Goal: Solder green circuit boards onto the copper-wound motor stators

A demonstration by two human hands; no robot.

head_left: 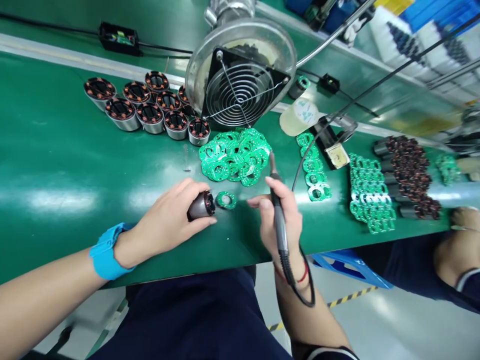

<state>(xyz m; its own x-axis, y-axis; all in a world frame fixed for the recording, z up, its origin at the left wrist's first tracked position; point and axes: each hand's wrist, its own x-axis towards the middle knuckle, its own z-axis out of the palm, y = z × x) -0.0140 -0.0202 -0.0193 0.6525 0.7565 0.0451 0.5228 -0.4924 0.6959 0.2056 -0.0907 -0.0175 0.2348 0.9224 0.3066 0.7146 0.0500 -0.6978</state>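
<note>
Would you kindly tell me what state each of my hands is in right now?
Left hand: closed around a dark cylindrical part.
Right hand: closed around a soldering iron, holding it like a pen.

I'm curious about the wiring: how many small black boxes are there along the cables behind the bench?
2. The left black box sits well left of the fan; the right black box is right of it. The fan may hide more.
</note>
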